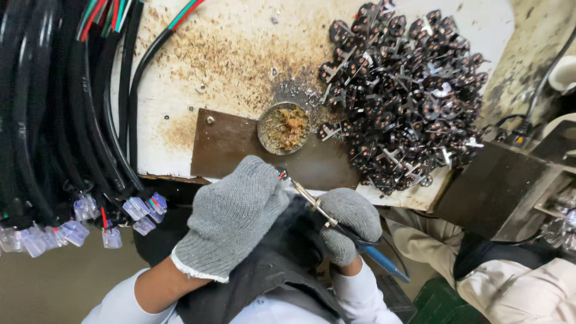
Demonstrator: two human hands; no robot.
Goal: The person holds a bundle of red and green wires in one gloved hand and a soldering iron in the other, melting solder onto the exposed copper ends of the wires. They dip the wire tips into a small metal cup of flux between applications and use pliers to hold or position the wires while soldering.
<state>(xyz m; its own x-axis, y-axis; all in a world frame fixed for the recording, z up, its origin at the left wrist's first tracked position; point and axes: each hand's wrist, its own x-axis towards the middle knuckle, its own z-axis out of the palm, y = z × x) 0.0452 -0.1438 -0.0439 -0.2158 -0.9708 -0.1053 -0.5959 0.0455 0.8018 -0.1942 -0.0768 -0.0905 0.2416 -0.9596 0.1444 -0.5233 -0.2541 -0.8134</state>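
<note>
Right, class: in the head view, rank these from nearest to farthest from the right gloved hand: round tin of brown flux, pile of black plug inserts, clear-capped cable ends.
1. Round tin of brown flux, just above the right gloved hand.
2. Pile of black plug inserts, upper right.
3. Clear-capped cable ends, far left.

Right hand (351, 225) holds soldering iron (327, 219) (blue handle); left hand (231, 216) pinches wire ends (281, 174).

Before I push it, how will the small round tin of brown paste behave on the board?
The tin looks shallow and wide, so it would probably slide rather than tip. It seems light, so a small push may move it. The stained, gritty board around it may add some friction, and the brown paste looks sticky, unlikely to spill.
</note>
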